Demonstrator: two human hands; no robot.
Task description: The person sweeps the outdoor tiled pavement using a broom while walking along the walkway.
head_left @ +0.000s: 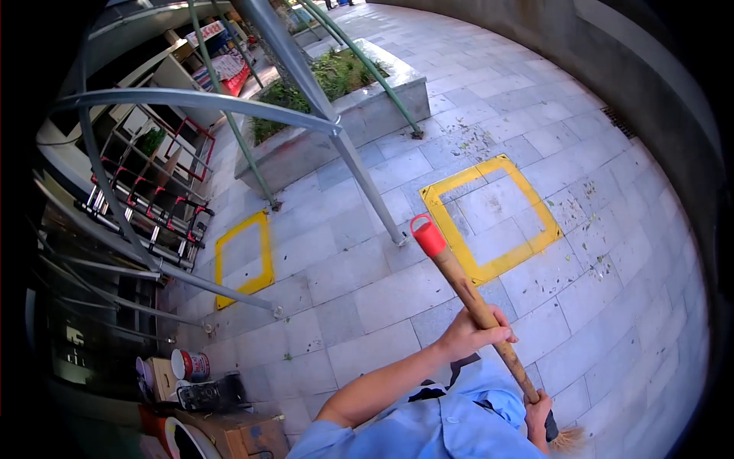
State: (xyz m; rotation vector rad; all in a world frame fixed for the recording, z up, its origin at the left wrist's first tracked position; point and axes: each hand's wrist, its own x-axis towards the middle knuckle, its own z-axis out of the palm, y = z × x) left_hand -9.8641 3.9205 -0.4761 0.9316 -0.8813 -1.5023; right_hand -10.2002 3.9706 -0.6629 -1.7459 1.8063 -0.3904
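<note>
A broom [466,292] slants across my front, its wooden handle topped by a red cap with a hanging loop. My left hand [475,334] is closed round the upper part of the handle, below the cap. Lower down, close to my body, my right hand [537,414] grips the same handle. Straw bristles [567,439] show past my right hand at the bottom; most of the broom head is hidden. Scattered dry leaves [600,266] lie on the paving to the right of the handle.
A grey metal post [367,180] with braces stands ahead, beside a stone planter [344,122] propped with green poles. Yellow-framed covers [489,271] mark the grey paving. A curved wall [650,84] bounds the right. Buckets [189,365] and boxes [256,437] sit at lower left.
</note>
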